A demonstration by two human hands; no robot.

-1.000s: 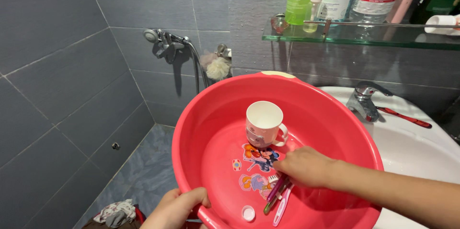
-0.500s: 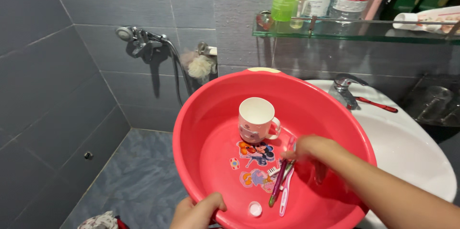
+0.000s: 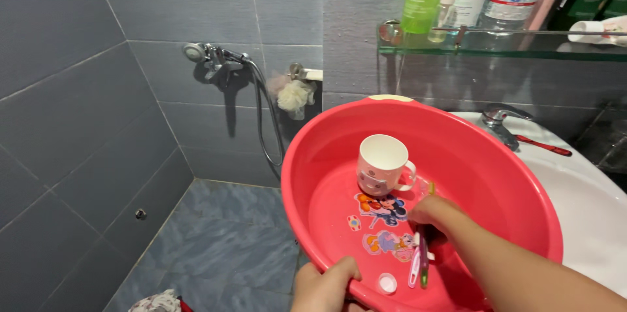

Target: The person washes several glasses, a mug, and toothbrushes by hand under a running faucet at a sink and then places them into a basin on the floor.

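Note:
My left hand (image 3: 324, 287) grips the near rim of a red plastic basin (image 3: 496, 175) that rests on the white sink. Inside the basin, my right hand (image 3: 439, 215) closes over the handles of several toothbrushes (image 3: 418, 265), whose ends stick out below my fingers. A white cup with a handle (image 3: 381, 165) stands upright deeper in the basin. Cartoon stickers (image 3: 382, 211) mark the basin floor, and a small white cap (image 3: 387, 283) lies near my left hand.
A white sink (image 3: 588, 201) with a chrome tap (image 3: 498, 120) lies to the right. Above it, a glass shelf (image 3: 503, 47) carries bottles. A shower fitting (image 3: 219, 58) and a bath sponge (image 3: 294, 95) hang on the grey tiled wall. Cloth lies on the floor (image 3: 157, 302).
My right hand has closed over the toothbrushes and drawn them nearer, so they point toward me. The view has swung left, and my left hand has shifted right along the rim.

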